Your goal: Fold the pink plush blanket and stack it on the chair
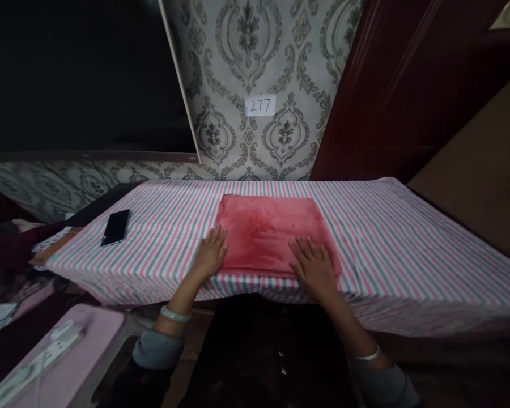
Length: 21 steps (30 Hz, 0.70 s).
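A folded red plush cloth (pixel 263 226) lies flat as a rectangle on the striped tablecloth (pixel 386 238), close to the table's front edge. My left hand (pixel 210 252) rests at its left edge, palm down, with the fingers stretched out and partly over the cloth. On the front right corner lies my right hand (pixel 314 266), flat, fingers spread. Neither hand grips anything. The undersides of both palms are hidden.
A phone (pixel 116 228) lies at the table's left end. Below left, a pink stool (pixel 97 328) bears a white power strip (pixel 42 360). Behind the table are a patterned wall with a paper label (pixel 260 105), a large dark screen (pixel 80 73) and a dark red door (pixel 399 85).
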### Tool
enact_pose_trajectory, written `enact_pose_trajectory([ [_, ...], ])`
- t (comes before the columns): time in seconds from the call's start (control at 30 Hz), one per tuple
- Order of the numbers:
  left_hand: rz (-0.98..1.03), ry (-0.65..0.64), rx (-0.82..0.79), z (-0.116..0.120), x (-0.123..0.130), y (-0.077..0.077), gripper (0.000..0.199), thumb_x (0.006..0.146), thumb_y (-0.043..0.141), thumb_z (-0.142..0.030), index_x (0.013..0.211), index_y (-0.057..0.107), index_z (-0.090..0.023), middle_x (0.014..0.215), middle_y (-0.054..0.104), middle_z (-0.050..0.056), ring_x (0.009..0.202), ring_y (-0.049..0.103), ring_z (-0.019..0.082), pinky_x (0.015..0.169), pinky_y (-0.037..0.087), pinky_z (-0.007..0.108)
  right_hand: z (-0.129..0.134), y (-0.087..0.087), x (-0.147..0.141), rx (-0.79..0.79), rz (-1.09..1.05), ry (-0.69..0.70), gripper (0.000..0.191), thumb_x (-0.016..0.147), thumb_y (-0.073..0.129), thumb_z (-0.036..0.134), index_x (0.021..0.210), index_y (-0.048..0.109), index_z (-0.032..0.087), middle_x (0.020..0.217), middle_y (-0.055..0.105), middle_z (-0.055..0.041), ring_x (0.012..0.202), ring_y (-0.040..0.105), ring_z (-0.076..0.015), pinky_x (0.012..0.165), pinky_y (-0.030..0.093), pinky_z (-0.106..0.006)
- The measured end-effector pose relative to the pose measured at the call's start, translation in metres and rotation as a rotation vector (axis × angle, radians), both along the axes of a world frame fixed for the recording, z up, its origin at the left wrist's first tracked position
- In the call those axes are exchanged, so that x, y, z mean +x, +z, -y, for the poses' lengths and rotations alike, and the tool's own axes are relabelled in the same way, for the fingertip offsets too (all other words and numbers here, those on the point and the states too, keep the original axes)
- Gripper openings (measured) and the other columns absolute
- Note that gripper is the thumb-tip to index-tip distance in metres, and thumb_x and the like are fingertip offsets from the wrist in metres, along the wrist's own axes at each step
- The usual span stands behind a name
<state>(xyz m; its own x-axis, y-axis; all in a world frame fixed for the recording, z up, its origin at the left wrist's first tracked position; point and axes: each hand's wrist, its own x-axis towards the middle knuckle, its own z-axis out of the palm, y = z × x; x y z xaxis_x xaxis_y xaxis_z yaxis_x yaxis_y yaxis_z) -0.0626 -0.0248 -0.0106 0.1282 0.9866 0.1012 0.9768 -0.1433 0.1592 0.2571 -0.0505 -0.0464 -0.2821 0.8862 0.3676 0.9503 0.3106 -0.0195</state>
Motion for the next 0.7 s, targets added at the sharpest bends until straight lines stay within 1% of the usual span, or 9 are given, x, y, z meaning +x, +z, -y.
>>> enact_pose_trajectory([
  [0.1,-0.009,0.02,-0.002,0.005,-0.003,0.001,0.057,0.103,0.027,-0.035,0.157,0.027,-0.018,0.164,0.021,0.01,0.152,0.018,0.028,0.119,0.026,0.05,0.012,-0.008,0.028,0.016,-0.016,-0.117,0.052,0.1,0.032,0.038,0.149,0.045,0.025,0.158,0.04,-0.0064,0.147,0.029,-0.0305,0.113,0.027,-0.058],
  [0.2,-0.03,0.032,0.02,0.005,-0.003,0.012,0.059,0.101,0.03,-0.038,0.156,0.028,-0.018,0.164,0.023,0.012,0.152,0.018,0.029,0.119,0.024,0.054,0.01,0.0,0.049,-0.012,-0.036,-0.188,0.052,0.101,0.025,0.038,0.146,0.048,0.025,0.154,0.045,-0.0074,0.146,0.03,-0.0316,0.111,0.028,-0.063],
  [0.27,-0.04,0.013,0.076,-0.005,0.004,0.026,0.061,0.101,0.031,-0.041,0.157,0.027,-0.017,0.164,0.023,0.013,0.152,0.016,0.029,0.12,0.021,0.055,-0.005,0.018,0.052,-0.021,-0.048,-0.188,0.053,0.102,0.022,0.039,0.145,0.05,0.024,0.152,0.048,-0.0085,0.146,0.03,-0.0319,0.112,0.026,-0.062],
  [0.33,-0.044,-0.025,0.121,-0.023,0.018,0.043,0.062,0.101,0.031,-0.042,0.157,0.026,-0.016,0.164,0.022,0.013,0.153,0.015,0.028,0.121,0.019,0.054,-0.031,0.044,0.043,-0.017,-0.052,-0.14,0.054,0.102,0.022,0.04,0.148,0.046,0.022,0.154,0.046,-0.0093,0.147,0.028,-0.0317,0.114,0.025,-0.059],
  [0.4,-0.044,-0.05,0.12,-0.048,0.036,0.058,0.062,0.101,0.031,-0.045,0.156,0.027,-0.017,0.164,0.022,0.013,0.153,0.015,0.028,0.122,0.018,0.053,-0.065,0.07,0.024,-0.013,-0.038,-0.07,0.055,0.102,0.025,0.043,0.151,0.041,0.023,0.158,0.039,-0.0096,0.147,0.027,-0.0327,0.115,0.023,-0.058],
  [0.47,-0.043,-0.04,0.094,-0.073,0.052,0.067,0.064,0.101,0.032,-0.047,0.156,0.029,-0.015,0.164,0.021,0.015,0.153,0.015,0.03,0.122,0.017,0.054,-0.1,0.09,-0.001,-0.044,-0.02,-0.014,0.057,0.102,0.028,0.046,0.153,0.037,0.023,0.161,0.033,-0.0101,0.148,0.027,-0.0327,0.115,0.024,-0.055],
  [0.5,-0.047,-0.026,0.086,-0.083,0.058,0.068,0.065,0.101,0.031,-0.049,0.156,0.029,-0.014,0.164,0.02,0.016,0.153,0.016,0.031,0.122,0.017,0.055,-0.116,0.095,-0.012,-0.066,-0.017,-0.007,0.057,0.102,0.028,0.047,0.154,0.036,0.024,0.161,0.032,-0.0103,0.148,0.027,-0.0324,0.114,0.025,-0.055],
  [0.57,-0.076,0.004,0.075,-0.099,0.063,0.063,0.065,0.101,0.03,-0.049,0.155,0.03,-0.013,0.164,0.02,0.017,0.152,0.016,0.032,0.121,0.015,0.058,-0.141,0.097,-0.029,-0.11,-0.021,-0.03,0.055,0.103,0.029,0.046,0.153,0.037,0.024,0.161,0.034,-0.0109,0.147,0.029,-0.0313,0.114,0.026,-0.055],
  [0.7,-0.126,0.055,0.045,-0.109,0.054,0.036,0.062,0.101,0.03,-0.047,0.155,0.032,-0.016,0.164,0.021,0.016,0.152,0.017,0.032,0.117,0.021,0.063,-0.165,0.074,-0.028,-0.146,-0.059,-0.088,0.049,0.103,0.031,0.04,0.146,0.047,0.022,0.151,0.048,-0.0116,0.139,0.039,-0.0295,0.112,0.027,-0.055],
])
